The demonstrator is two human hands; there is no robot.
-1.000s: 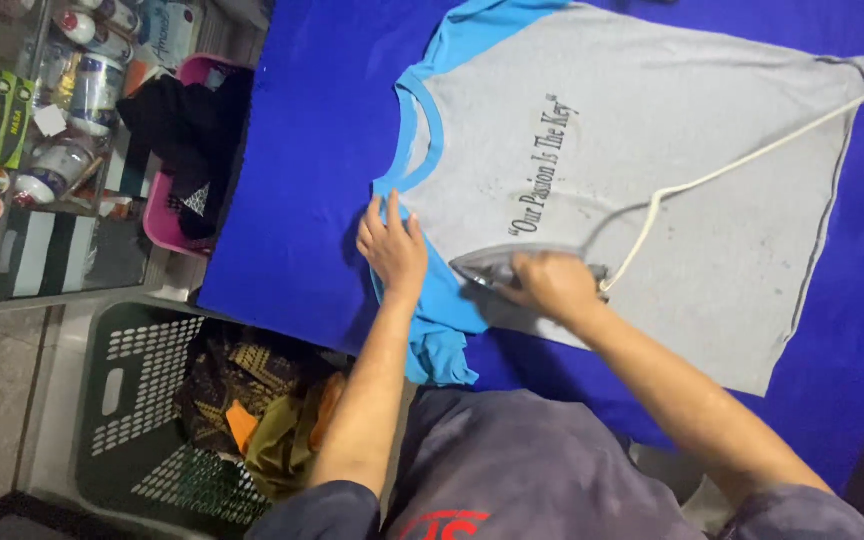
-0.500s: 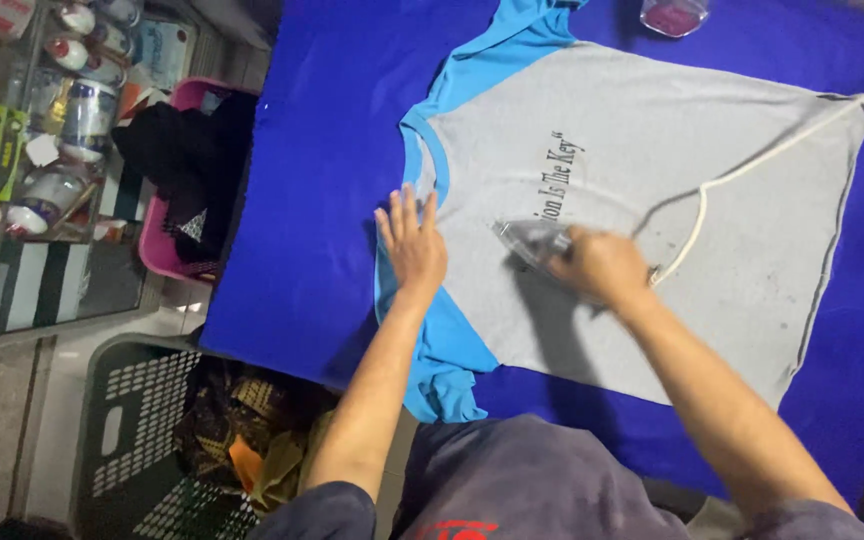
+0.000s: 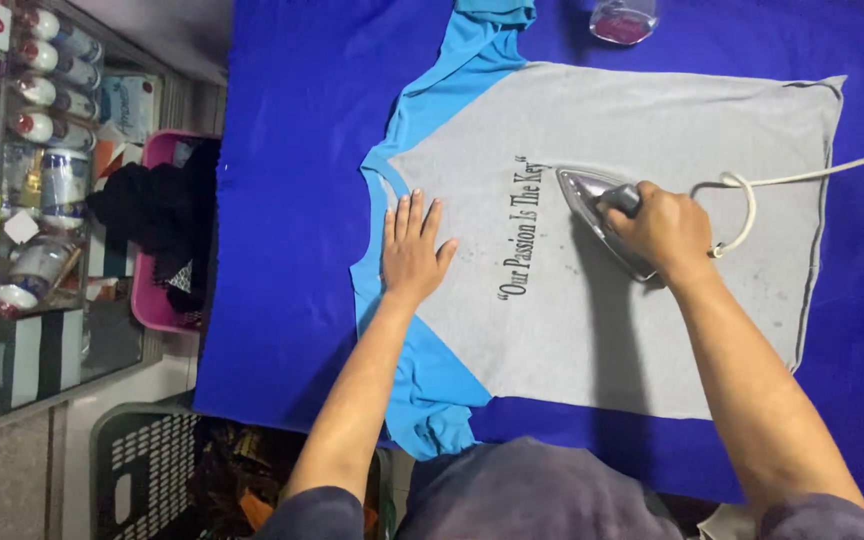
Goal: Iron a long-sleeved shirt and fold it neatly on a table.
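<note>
On a bright blue ironing cloth [image 3: 292,200] that covers the whole work surface lies a grey T-shirt [image 3: 652,330], spread flat with its front up, its light blue raglan sleeves [image 3: 432,380] and neckband pointing toward the left side of the view. A line of dark printed lettering runs across the chest.

The left hand [image 3: 414,250] rests palm down on the upper chest of the shirt, just beside the neckband, with the fingers stretched out flat and holding nothing. It touches the fabric near the start of the lettering.

The right hand [image 3: 664,228] is closed around the dark handle of a metal clothes iron [image 3: 597,215], whose shiny soleplate sits on the grey cloth with its tip aimed at the lettering. A pale cord [image 3: 752,195] loops behind the hand and trails off across the shirt's hem to the right edge.

At the top edge, on the blue cloth, stands a small clear container with something reddish inside [image 3: 622,20], well apart from both hands. To the left, beyond the cloth, a pink basket [image 3: 157,310] holds dark clothing, next to a glass cabinet of bottles and boxes [image 3: 22,150]. Below that sits a dark green laundry basket [image 3: 142,470] with mixed garments.
</note>
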